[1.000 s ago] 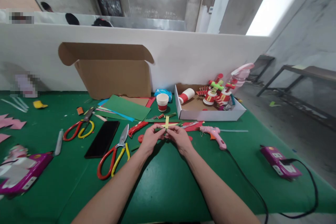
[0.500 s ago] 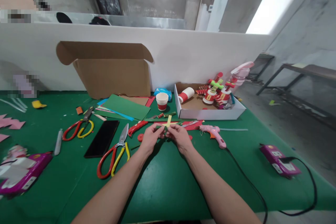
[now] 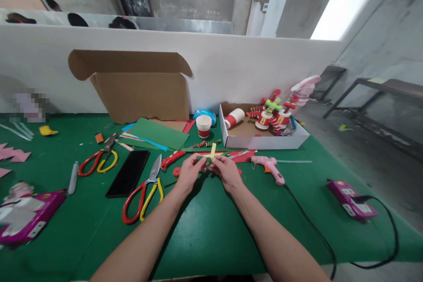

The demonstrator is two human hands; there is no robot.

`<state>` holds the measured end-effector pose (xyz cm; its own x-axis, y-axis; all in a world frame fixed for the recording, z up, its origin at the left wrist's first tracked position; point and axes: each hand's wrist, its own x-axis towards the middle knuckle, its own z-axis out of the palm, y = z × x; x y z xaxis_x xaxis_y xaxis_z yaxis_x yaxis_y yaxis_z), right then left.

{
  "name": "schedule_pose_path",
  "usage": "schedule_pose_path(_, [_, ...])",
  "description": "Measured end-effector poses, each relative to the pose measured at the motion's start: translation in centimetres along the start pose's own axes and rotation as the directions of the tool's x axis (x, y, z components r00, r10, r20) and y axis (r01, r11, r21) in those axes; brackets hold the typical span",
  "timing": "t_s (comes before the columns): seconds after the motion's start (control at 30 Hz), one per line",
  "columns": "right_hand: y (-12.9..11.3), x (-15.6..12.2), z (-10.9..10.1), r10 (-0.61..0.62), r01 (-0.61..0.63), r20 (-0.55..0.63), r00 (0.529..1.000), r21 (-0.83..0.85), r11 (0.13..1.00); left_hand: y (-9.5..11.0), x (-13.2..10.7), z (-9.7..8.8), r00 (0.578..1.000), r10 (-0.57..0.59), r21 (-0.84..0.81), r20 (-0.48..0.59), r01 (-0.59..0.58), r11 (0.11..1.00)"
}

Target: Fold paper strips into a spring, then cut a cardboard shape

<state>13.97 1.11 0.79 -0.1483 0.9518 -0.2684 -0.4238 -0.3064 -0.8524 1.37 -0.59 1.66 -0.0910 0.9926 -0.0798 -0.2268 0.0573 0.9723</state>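
My left hand [image 3: 189, 173] and my right hand [image 3: 226, 172] meet over the green table [image 3: 205, 229], fingertips pinched together on crossed paper strips. A yellow strip [image 3: 213, 149] sticks up between the fingers, and a green strip runs sideways under them. Both hands are closed on this folded piece. Red paper pieces [image 3: 243, 156] lie just beyond my right hand. Red-and-yellow scissors [image 3: 142, 193] lie to the left of my left hand.
A pink glue gun [image 3: 269, 168] with a black cord lies to the right. A white box [image 3: 264, 134] holds paper-cup figures. Also here: a paper cup [image 3: 204, 126], green card [image 3: 158, 134], an open cardboard box [image 3: 139, 86], a black phone [image 3: 128, 173], second scissors [image 3: 98, 160], a purple device [image 3: 352, 201].
The yellow strip has swung slightly between my fingers as they work the fold. Both hands stay at the same place on the table.
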Motion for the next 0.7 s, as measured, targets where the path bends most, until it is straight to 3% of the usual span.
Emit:
schedule_pose_path(0.27, [0.0,0.1,-0.2,-0.014,0.015,-0.025,1.0,0.029,0.999,-0.3,0.2,-0.1,1.0,0.006,-0.018,0.007,-0.006,1.0])
schedule_pose_path(0.47, [0.2,-0.1,0.1,-0.034,0.034,-0.02,0.999,0.024,0.999,-0.8,0.3,0.0,0.996,-0.002,0.027,0.085,-0.001,1.0])
schedule_pose_path(0.7, [0.6,-0.3,0.5,-0.062,0.062,0.011,0.998,-0.05,0.997,-1.0,0.4,-0.3,0.998,0.014,0.035,0.058,-0.016,0.999])
